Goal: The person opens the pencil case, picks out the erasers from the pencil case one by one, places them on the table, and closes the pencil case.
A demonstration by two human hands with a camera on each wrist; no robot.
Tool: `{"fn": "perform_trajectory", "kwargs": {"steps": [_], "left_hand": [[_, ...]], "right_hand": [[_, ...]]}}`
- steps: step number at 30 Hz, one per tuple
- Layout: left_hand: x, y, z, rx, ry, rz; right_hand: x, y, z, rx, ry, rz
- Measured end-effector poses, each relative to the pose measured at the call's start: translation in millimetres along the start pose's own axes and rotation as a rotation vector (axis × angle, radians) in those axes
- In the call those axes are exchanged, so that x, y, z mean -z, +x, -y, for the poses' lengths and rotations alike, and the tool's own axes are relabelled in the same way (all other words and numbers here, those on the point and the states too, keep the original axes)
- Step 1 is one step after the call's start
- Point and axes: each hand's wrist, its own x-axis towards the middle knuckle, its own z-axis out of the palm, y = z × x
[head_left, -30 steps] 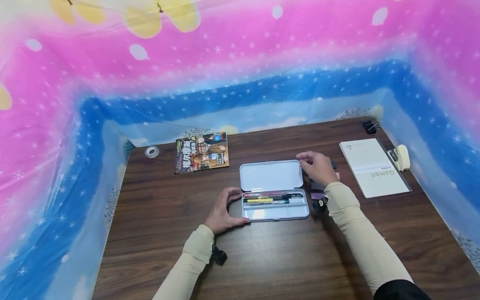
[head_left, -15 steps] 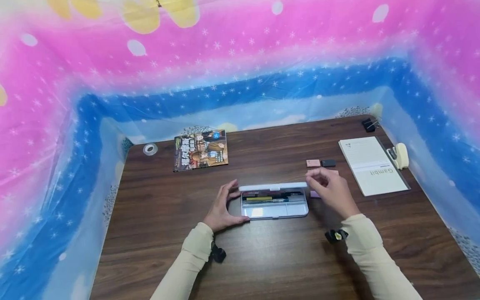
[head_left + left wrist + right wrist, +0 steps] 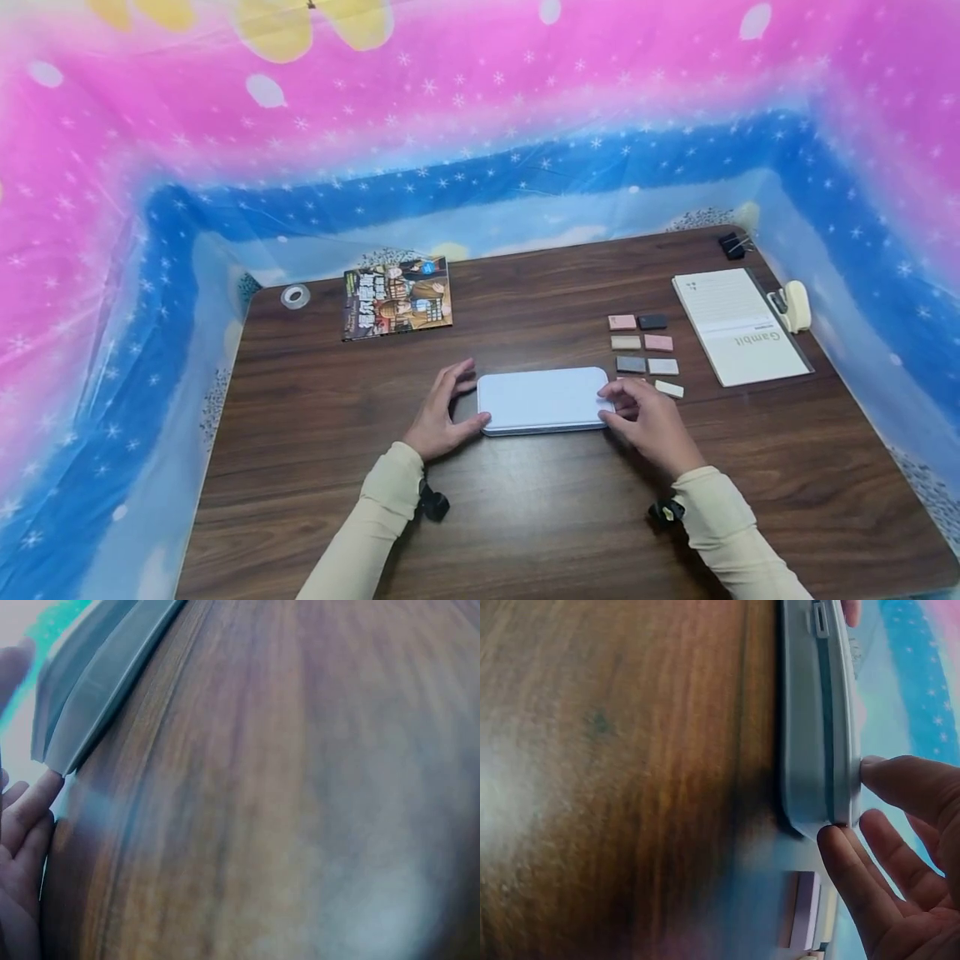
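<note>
A pale blue pencil case (image 3: 542,400) lies closed on the brown table (image 3: 525,517), straight in front of me. My left hand (image 3: 442,412) rests at its left end, thumb against the front corner and fingers spread beside the back corner. In the left wrist view a fingertip (image 3: 37,799) touches the corner of the case (image 3: 90,682). My right hand (image 3: 647,417) presses straight fingers on the lid's right end. The right wrist view shows those fingers (image 3: 889,784) lying on the edge of the shut case (image 3: 814,735).
Several small coloured blocks (image 3: 643,343) lie in rows right of the case. Further right are a white notebook (image 3: 738,327), a cream stapler (image 3: 795,305) and a black binder clip (image 3: 731,244). A magazine (image 3: 397,297) and a tape roll (image 3: 295,295) sit at the back left.
The case's lid has swung down from fully open to shut, hiding the pens. My right hand followed it toward me; the left hand stayed at the left end.
</note>
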Motion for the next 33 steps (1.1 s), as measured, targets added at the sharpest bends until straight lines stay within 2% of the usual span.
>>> {"fn": "perform_trajectory", "kwargs": {"steps": [11, 18, 22, 25, 28, 31, 33], "left_hand": [[2.1, 2.7, -3.1, 0.025, 0.043, 0.024], [1.0, 2.0, -3.9, 0.038, 0.053, 0.034], [1.9, -1.0, -6.8, 0.029, 0.102, 0.045], [11.1, -3.3, -18.6, -0.005, 0.236, 0.047], [30.9, -5.7, -37.7, -0.052, 0.455, 0.014], [57.9, -13.5, -56.4, -0.039, 0.684, -0.046], [77.0, -21.8, -66.3, 0.023, 0.785, -0.079]], "right_hand": [[1, 1, 2, -0.068, 0.001, 0.069], [0, 2, 0, -0.046, -0.005, 0.085], [2, 4, 0, 0.017, -0.042, 0.084], [10, 8, -3, 0.094, -0.14, 0.024], [29, 15, -9, 0.125, -0.321, -0.088], [53, 21, -15, 0.062, -0.484, -0.156], [69, 23, -17, 0.008, -0.551, -0.169]]}}
